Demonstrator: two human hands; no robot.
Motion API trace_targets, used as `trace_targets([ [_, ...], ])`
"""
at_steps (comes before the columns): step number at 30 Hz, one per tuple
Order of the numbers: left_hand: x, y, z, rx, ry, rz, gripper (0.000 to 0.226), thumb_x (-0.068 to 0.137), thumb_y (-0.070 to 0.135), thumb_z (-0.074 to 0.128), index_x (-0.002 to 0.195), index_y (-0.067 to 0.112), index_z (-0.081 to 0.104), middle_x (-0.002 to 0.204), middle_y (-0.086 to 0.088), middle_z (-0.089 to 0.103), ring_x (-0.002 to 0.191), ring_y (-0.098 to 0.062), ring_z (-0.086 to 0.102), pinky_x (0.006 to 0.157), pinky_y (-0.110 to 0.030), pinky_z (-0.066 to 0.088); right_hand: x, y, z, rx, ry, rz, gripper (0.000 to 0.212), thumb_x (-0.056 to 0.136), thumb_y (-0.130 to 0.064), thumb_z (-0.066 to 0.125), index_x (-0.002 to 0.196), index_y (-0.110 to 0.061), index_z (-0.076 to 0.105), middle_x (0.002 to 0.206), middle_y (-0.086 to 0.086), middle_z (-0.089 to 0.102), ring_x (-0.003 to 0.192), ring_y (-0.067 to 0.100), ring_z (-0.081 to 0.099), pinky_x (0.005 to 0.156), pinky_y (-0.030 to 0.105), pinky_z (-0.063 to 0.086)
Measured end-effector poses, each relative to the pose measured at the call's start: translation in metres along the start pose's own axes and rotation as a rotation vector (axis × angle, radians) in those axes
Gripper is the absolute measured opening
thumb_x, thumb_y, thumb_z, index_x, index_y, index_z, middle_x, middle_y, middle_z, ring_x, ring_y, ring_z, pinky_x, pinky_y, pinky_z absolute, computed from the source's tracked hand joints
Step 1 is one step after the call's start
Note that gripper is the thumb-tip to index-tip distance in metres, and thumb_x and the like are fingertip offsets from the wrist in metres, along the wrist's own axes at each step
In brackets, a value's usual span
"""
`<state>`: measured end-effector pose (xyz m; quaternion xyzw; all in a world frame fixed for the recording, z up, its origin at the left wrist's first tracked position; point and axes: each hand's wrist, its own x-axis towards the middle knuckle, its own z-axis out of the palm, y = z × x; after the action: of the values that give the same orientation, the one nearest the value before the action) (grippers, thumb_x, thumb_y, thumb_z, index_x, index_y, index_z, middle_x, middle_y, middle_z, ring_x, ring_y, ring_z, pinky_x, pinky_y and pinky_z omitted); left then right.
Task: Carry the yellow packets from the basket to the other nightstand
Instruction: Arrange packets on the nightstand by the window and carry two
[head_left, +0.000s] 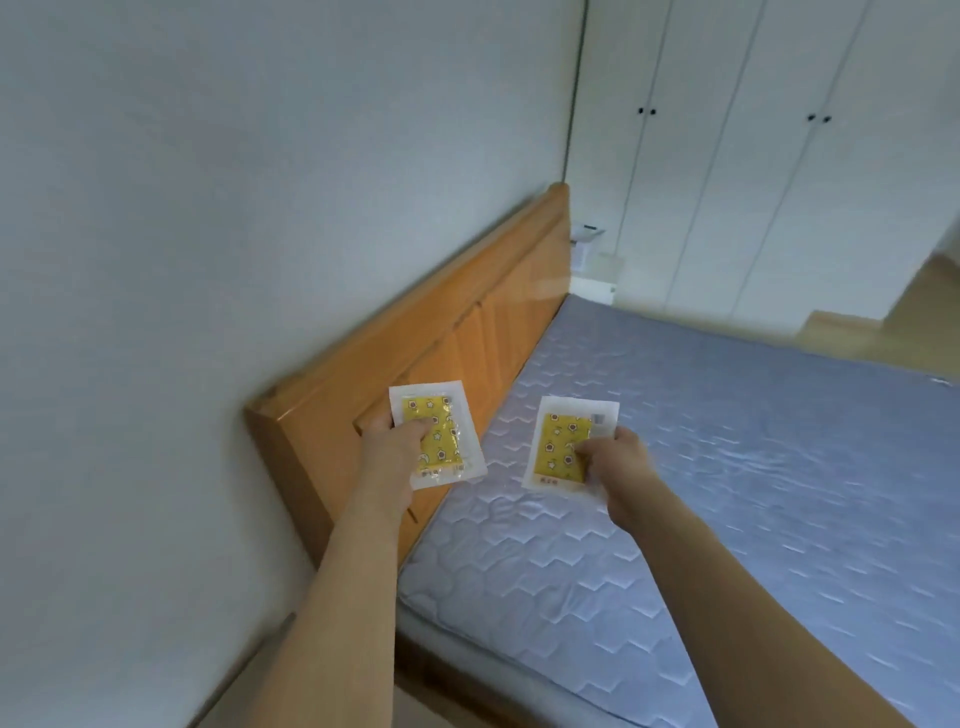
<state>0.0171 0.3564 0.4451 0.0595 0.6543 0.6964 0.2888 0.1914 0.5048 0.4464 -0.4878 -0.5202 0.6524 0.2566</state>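
Observation:
I hold one yellow packet in each hand, both raised in front of me. My left hand (390, 446) pinches a yellow star-patterned packet (439, 441) with a white border, held in front of the wooden headboard. My right hand (621, 465) pinches a second yellow packet (561, 441) above the mattress. Past the far end of the headboard stands the other nightstand (595, 290), white, with small white items on it. The basket is out of view.
A bed with a grey quilted mattress (701, 493) fills the right and lower middle. Its wooden headboard (467, 322) runs along the pale wall on the left. White wardrobe doors (753, 156) stand at the back, with wooden floor (924, 301) at the far right.

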Motion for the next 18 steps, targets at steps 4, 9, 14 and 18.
trace_targets([
  [4, -0.032, -0.014, 0.109, 0.119, -0.192, 0.006, 0.014, 0.088, 0.011, 0.067, 0.101, 0.016, 0.066, 0.096, -0.005, 0.073, 0.079, -0.022, 0.071, 0.061, -0.034, 0.057, -0.012, -0.002, -0.118, 0.066, 0.195, -0.035, 0.026, 0.091, 0.003, 0.049, 0.112, -0.009, 0.056, 0.103, 0.013, 0.067, 0.093, 0.031, 0.067, 0.079, 0.046, 0.056],
  [9, -0.117, -0.05, 0.262, 0.215, -0.434, 0.029, 0.01, 0.088, 0.008, 0.066, 0.094, 0.016, 0.067, 0.089, -0.002, 0.072, 0.075, -0.019, 0.069, 0.064, -0.029, 0.054, -0.052, 0.012, -0.289, 0.145, 0.427, -0.058, 0.024, 0.091, 0.001, 0.05, 0.112, -0.011, 0.057, 0.102, 0.01, 0.068, 0.091, 0.028, 0.067, 0.078, 0.044, 0.057],
  [14, -0.251, -0.116, 0.422, 0.294, -0.722, 0.03, 0.016, 0.085, 0.005, 0.066, 0.101, 0.008, 0.067, 0.098, -0.01, 0.073, 0.082, -0.027, 0.071, 0.075, -0.04, 0.057, -0.121, 0.039, -0.479, 0.176, 0.669, -0.06, 0.022, 0.091, -0.001, 0.051, 0.108, -0.014, 0.056, 0.103, 0.009, 0.068, 0.091, 0.027, 0.067, 0.082, 0.046, 0.057],
  [18, -0.378, -0.163, 0.541, 0.376, -0.99, 0.065, 0.018, 0.085, 0.005, 0.067, 0.103, 0.007, 0.067, 0.101, -0.011, 0.073, 0.082, -0.027, 0.069, 0.077, -0.041, 0.057, -0.185, 0.059, -0.621, 0.187, 0.833, -0.064, 0.02, 0.092, -0.003, 0.051, 0.106, -0.016, 0.056, 0.1, 0.007, 0.068, 0.09, 0.027, 0.068, 0.085, 0.049, 0.056],
])
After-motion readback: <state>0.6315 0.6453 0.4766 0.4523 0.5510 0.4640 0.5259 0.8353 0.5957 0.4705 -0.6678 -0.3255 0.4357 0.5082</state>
